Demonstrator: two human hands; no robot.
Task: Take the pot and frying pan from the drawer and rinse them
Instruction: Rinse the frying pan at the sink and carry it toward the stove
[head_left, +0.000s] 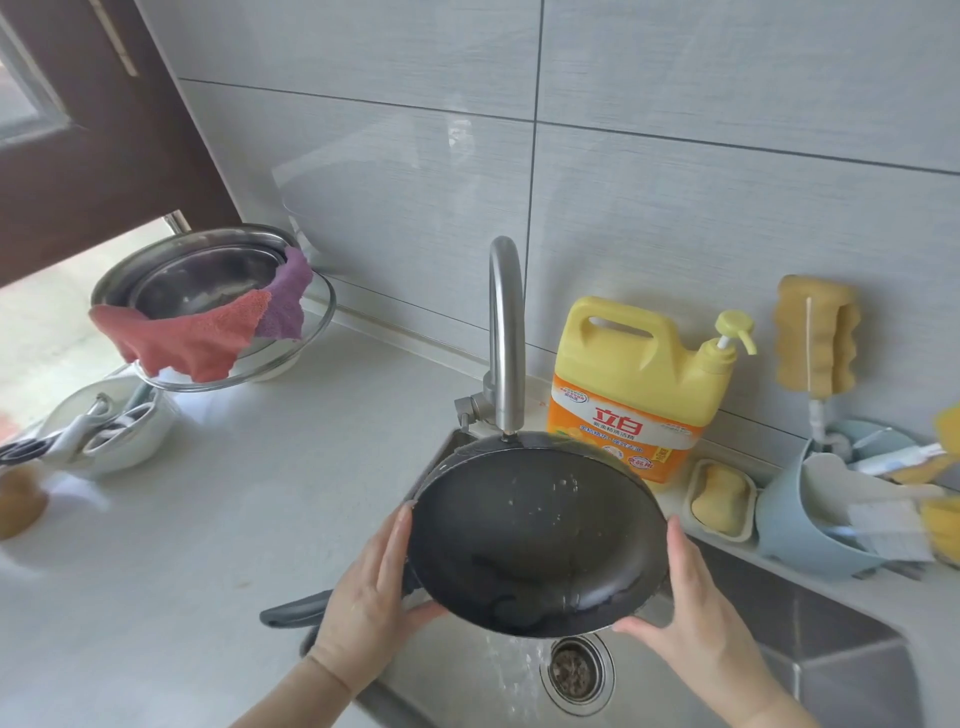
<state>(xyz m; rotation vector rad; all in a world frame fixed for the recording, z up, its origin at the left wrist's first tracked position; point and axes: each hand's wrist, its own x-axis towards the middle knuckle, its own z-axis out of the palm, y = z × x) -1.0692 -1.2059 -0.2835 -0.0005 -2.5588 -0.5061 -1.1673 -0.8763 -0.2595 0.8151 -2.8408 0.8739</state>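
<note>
Black frying pan (535, 540) tilts toward viewer, handle pointing left.

Bright daylight from my left blows out the counter (47, 322), glare on the wall tiles (415, 171), edges bowed and blurred, centre sharp.
</note>
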